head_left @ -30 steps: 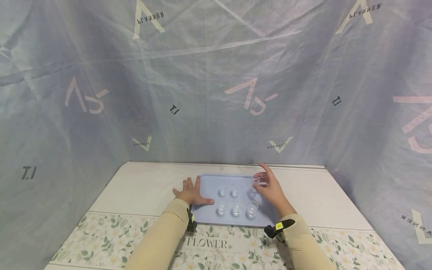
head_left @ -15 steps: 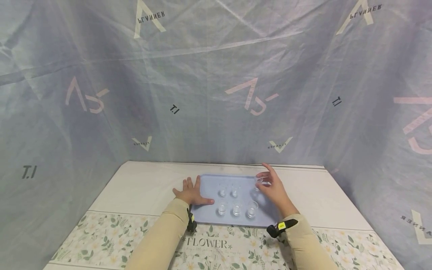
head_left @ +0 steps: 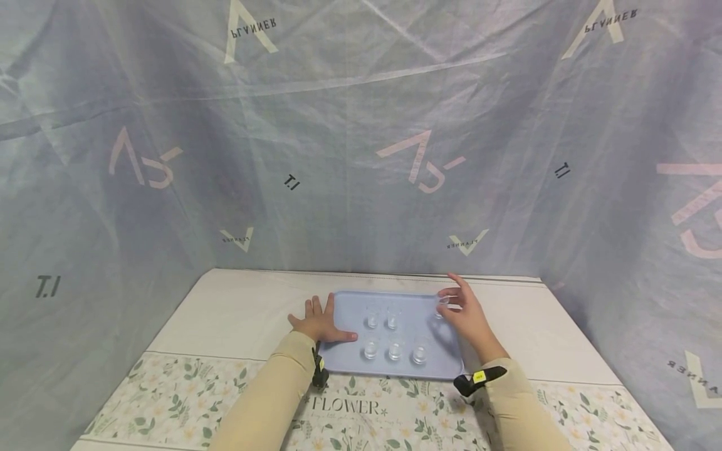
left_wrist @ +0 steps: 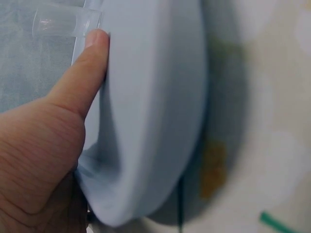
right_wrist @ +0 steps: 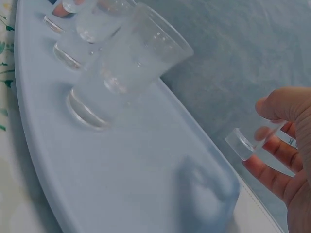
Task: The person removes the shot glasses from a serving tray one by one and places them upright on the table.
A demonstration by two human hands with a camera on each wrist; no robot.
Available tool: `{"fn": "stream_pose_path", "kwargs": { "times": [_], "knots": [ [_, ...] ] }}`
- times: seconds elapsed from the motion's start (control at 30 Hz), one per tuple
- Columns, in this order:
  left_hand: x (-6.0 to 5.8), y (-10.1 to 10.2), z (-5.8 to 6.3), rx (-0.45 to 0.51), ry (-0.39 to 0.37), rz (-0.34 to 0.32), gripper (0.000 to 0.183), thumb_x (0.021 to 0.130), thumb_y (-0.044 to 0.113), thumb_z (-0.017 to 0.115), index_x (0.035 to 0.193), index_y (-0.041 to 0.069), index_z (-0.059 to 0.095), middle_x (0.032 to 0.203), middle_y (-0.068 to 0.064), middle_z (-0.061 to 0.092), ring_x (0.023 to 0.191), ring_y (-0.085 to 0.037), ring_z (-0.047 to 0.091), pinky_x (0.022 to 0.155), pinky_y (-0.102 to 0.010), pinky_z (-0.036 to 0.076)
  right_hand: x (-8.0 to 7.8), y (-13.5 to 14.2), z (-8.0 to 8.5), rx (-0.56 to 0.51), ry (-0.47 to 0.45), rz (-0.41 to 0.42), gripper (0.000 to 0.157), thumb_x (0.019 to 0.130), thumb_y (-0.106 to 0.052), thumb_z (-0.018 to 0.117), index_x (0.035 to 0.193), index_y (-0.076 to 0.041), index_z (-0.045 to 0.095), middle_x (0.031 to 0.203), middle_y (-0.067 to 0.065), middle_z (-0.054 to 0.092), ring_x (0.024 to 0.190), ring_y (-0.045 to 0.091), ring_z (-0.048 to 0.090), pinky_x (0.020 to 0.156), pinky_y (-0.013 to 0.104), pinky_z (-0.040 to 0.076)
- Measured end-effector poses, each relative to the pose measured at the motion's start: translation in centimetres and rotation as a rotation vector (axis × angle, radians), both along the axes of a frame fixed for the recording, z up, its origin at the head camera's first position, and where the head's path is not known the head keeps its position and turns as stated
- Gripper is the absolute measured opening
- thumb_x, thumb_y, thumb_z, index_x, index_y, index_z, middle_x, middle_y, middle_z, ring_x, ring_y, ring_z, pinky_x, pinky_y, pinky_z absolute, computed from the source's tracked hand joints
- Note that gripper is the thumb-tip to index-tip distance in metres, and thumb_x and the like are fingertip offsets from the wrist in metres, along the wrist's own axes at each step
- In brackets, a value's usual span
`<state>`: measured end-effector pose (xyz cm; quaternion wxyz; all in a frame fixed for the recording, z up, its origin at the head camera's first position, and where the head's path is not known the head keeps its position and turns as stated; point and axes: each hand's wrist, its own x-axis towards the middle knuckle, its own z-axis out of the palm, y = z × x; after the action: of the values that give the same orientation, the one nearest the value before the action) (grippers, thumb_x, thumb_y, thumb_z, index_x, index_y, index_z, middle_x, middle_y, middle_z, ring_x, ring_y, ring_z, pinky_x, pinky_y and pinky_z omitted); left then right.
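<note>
Fingers and thumb of my right hand [head_left: 469,318] pinch a small clear shot glass [right_wrist: 241,143] over the back right part of a light blue tray [head_left: 352,302]. In the right wrist view its base looks raised off the tray. My left hand [head_left: 320,327] rests spread at the tray's left edge, its thumb [left_wrist: 80,73] lying on the tray. Two shot glasses [head_left: 392,320] stand in the back row. Three more stand in front, the rightmost glass [head_left: 420,354] being nearest my right hand. In the left wrist view, one glass [left_wrist: 60,20] appears just beyond my thumb tip.
Beneath the tray is a white tablecloth [head_left: 254,313] with a flowered front band [head_left: 186,401]. A grey-blue printed curtain [head_left: 338,188] hangs behind the table and along both sides.
My right hand has moved to the right with the pinched shot glass, widening its distance from the back-row glasses. My left hand and the standing glasses have stayed in place.
</note>
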<state>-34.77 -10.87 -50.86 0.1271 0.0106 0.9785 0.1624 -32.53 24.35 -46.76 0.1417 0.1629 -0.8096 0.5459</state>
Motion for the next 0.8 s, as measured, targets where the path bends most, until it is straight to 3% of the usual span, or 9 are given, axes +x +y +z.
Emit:
{"fn": "stream_pose_path", "kwargs": {
  "times": [0.1,0.2,0.5,0.7,0.8],
  "knots": [
    [-0.9,-0.3,-1.3,0.000,0.005,-0.002,0.136,0.064,0.089,0.066,0.165,0.021,0.004,0.168,-0.023,-0.003,0.155,-0.039,-0.004,0.107,-0.081,-0.003,-0.1,0.4,-0.2,0.011,0.000,-0.011,0.082,0.082,0.016,0.071,0.153,0.002,0.033,0.116,0.035,0.063,0.104,0.050,0.063,0.079,0.018,0.053],
    [-1.1,-0.3,-1.6,0.003,0.005,-0.001,0.137,0.063,0.089,0.067,0.165,0.021,0.004,0.168,-0.022,-0.003,0.155,-0.039,-0.004,0.107,-0.081,-0.003,-0.2,0.8,-0.3,0.021,0.005,-0.018,0.081,0.082,0.016,0.071,0.153,0.002,0.033,0.115,0.035,0.063,0.103,0.049,0.063,0.079,0.018,0.053],
    [0.9,0.2,1.3,0.009,0.014,-0.008,0.126,0.072,0.077,0.072,0.164,0.016,0.012,0.167,-0.026,0.006,0.154,-0.043,0.004,0.108,-0.081,0.006,-0.1,1.7,0.0,0.036,0.030,-0.026,0.080,0.082,0.016,0.071,0.152,0.005,0.033,0.113,0.035,0.064,0.100,0.046,0.065,0.078,0.017,0.053],
    [1.1,0.2,1.4,-0.007,0.021,-0.011,0.126,0.072,0.078,0.071,0.164,0.017,0.011,0.167,-0.026,0.006,0.154,-0.043,0.005,0.108,-0.080,0.008,-0.4,2.6,-0.3,0.030,0.043,-0.028,0.079,0.082,0.017,0.070,0.151,0.006,0.033,0.112,0.035,0.064,0.098,0.047,0.065,0.078,0.016,0.053],
    [0.9,0.2,1.2,-0.005,0.021,-0.009,0.127,0.071,0.079,0.071,0.164,0.017,0.012,0.167,-0.026,0.006,0.154,-0.043,0.004,0.108,-0.081,0.008,-1.1,3.3,-1.4,0.026,0.048,-0.039,0.081,0.082,0.018,0.070,0.152,0.003,0.033,0.112,0.034,0.064,0.097,0.042,0.067,0.077,0.016,0.053]
  ]
}}
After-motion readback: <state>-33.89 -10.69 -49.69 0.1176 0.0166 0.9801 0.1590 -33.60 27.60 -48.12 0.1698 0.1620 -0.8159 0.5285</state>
